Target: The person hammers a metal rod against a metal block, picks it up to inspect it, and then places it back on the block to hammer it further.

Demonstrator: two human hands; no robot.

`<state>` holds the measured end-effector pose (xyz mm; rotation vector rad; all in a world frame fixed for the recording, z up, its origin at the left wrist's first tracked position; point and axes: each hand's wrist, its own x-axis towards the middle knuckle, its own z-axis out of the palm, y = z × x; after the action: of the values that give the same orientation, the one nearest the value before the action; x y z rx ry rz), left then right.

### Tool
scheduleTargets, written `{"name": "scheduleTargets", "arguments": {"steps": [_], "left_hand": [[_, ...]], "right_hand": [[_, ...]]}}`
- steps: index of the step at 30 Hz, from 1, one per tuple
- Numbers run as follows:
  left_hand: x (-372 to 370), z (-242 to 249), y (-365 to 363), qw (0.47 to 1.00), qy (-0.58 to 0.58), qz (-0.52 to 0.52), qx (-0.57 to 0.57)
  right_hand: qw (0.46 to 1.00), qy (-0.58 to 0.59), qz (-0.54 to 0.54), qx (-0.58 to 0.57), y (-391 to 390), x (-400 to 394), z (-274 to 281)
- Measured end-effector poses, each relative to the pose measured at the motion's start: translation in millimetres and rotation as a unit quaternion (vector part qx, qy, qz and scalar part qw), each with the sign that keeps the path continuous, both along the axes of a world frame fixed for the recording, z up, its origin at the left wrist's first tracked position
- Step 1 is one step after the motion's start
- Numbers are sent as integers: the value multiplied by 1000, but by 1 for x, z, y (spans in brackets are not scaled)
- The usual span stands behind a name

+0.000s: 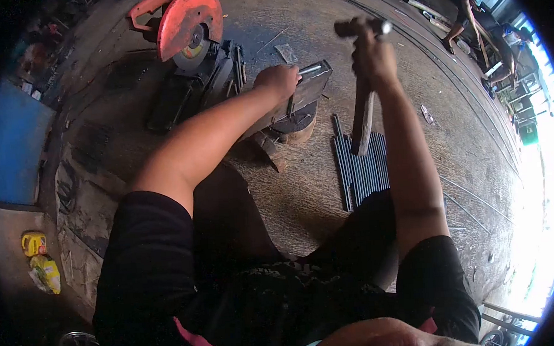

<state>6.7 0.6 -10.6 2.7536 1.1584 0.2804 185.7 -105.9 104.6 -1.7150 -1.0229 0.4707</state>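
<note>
My right hand is raised, closed around a hammer close to its head. The hammer's wooden handle hangs down below the fist. My left hand is closed on a short metal rod, which lies along the top of a heavy metal block. Under the block is a round wooden stump. Several cut metal rods lie side by side on the ground between the stump and my right leg. The hammer head is apart from the block.
A cut-off saw with a red guard stands at the upper left. A blue panel and yellow packages are on the left. Long thin rods lie at right. Another person is at the upper right.
</note>
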Motion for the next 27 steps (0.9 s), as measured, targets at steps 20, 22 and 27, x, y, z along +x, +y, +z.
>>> {"name": "scheduleTargets", "arguments": {"steps": [20, 22, 27], "left_hand": [[-4, -5, 4, 999, -6, -36, 2], [-3, -9, 6, 999, -32, -30, 3], [-1, -2, -1, 1000, -3, -13, -5]], "right_hand": [[996, -86, 16, 24, 8, -2, 9], [989, -71, -11, 130, -3, -14, 41], [967, -185, -48, 166, 31, 6, -27]]}}
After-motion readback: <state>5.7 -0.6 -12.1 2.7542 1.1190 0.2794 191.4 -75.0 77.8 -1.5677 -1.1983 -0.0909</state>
